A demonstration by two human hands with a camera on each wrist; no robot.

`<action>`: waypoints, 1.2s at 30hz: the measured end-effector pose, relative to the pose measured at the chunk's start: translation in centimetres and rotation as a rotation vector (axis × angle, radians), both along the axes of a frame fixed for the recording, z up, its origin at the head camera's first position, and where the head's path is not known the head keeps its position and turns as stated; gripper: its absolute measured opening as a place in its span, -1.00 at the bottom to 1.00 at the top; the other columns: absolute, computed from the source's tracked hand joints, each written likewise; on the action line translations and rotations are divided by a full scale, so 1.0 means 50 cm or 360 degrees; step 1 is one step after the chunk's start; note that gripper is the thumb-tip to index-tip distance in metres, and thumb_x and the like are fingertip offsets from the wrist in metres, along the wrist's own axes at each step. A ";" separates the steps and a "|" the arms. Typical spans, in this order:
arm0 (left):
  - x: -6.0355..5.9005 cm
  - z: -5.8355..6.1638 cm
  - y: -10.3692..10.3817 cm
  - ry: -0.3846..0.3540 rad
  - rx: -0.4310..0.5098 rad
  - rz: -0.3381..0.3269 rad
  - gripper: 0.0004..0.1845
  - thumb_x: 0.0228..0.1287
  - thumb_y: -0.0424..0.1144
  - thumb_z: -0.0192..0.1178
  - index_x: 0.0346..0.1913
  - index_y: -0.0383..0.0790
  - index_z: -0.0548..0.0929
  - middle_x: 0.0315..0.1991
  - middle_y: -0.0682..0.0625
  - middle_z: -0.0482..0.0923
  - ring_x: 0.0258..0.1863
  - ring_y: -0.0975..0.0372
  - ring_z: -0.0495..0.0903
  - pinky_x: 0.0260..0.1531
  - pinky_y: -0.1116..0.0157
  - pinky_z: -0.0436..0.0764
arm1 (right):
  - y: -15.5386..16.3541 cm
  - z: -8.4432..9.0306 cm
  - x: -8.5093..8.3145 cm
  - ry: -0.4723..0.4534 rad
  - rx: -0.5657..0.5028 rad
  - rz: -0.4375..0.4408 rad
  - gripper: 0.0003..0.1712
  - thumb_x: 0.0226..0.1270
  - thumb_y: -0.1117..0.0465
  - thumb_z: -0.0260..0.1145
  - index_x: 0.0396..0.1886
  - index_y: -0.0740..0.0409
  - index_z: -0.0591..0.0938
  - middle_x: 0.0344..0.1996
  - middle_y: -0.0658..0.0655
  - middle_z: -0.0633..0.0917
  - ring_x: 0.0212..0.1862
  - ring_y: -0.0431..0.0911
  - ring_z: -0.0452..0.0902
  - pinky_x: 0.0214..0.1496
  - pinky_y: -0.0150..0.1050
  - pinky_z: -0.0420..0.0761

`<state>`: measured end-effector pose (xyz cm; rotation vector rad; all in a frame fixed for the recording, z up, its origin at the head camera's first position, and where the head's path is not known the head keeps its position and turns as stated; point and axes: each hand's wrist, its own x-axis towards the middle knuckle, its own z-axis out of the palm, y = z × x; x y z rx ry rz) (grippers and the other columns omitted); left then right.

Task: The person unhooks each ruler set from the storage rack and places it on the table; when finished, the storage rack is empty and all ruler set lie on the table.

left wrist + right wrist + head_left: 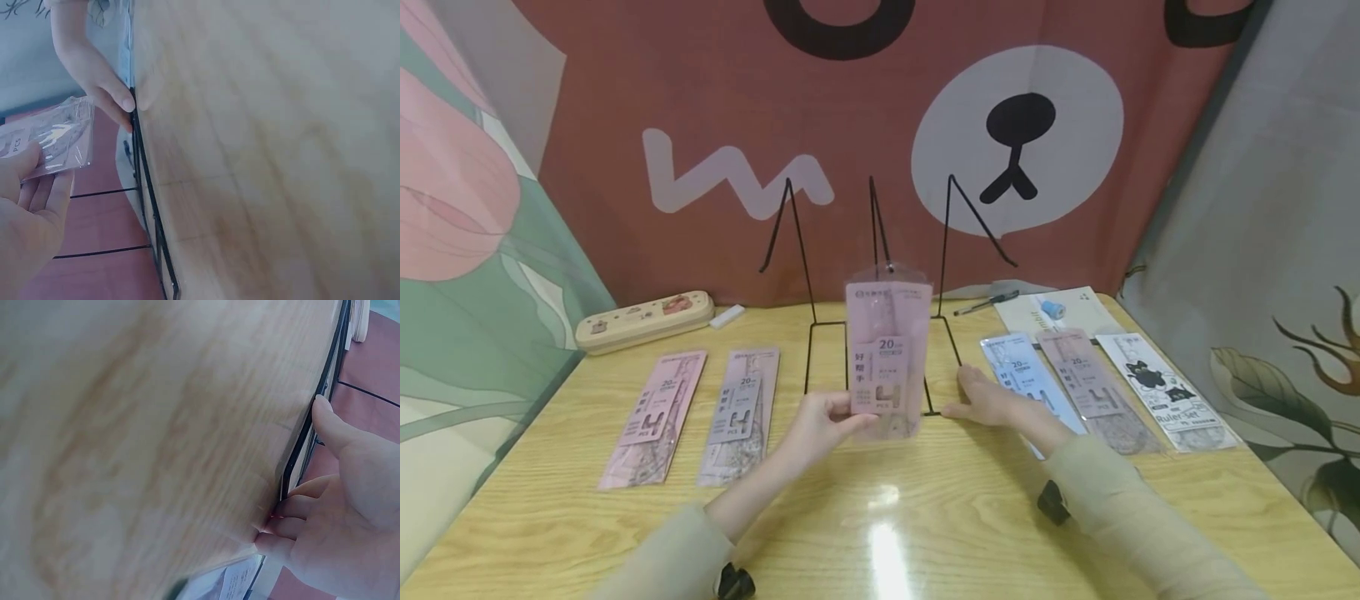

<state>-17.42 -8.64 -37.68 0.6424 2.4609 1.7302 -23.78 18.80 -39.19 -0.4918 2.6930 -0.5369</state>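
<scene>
My left hand (823, 429) pinches the lower left edge of a pink ruler set packet (887, 358), thumb in front and fingers behind. The packet stands upright in front of a black wire display rack (811, 358). Its clear top flap overlaps the tip of the rack's middle hook; whether it hangs there I cannot tell. At the rack's right front base corner, my right hand (992, 404) holds the frame. In the right wrist view the thumb (328, 419) lies on the front bar, with the fingers (294, 515) bent against the corner.
Two pink packets (655, 417) (741, 417) lie left. On the right lie a blue packet (1026, 375), another pink packet (1093, 387) and a white ruler set (1165, 392). Behind are a pencil case (643, 321), an eraser (727, 316), a pen (985, 303) and a pale sheet (1086, 308).
</scene>
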 end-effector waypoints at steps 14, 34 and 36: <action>0.052 -0.002 -0.083 -0.0202 -0.0016 -0.0009 -0.66 0.12 -0.29 0.30 -0.08 -0.45 0.62 -0.20 -0.27 0.69 -0.29 0.14 0.74 -0.30 0.37 0.69 | 0.008 -0.001 -0.004 -0.0013 -0.0015 -0.0015 0.02 0.38 -0.09 0.14 0.39 0.60 -0.11 0.39 0.58 -0.11 0.44 0.37 -0.21 0.49 0.14 -0.12; 0.082 0.048 -0.616 -0.0472 -0.0434 0.0558 -0.82 0.44 -0.19 0.00 -0.17 0.08 0.63 -0.38 0.35 0.66 -0.38 0.41 0.66 -0.37 0.41 0.65 | 0.004 0.001 -0.002 -0.0020 -0.0009 -0.0018 0.03 0.37 -0.12 0.13 0.40 0.57 -0.11 0.41 0.54 -0.13 0.46 0.34 -0.23 0.50 0.12 -0.14; 0.090 0.042 -0.657 -0.0546 -0.0450 0.0573 -0.79 0.45 -0.22 -0.02 -0.15 -0.12 0.65 -0.39 0.32 0.65 -0.40 0.37 0.67 -0.38 0.36 0.68 | 0.005 0.002 -0.003 -0.0020 -0.0009 -0.0017 0.03 0.37 -0.11 0.13 0.39 0.58 -0.11 0.40 0.55 -0.13 0.45 0.35 -0.23 0.50 0.13 -0.14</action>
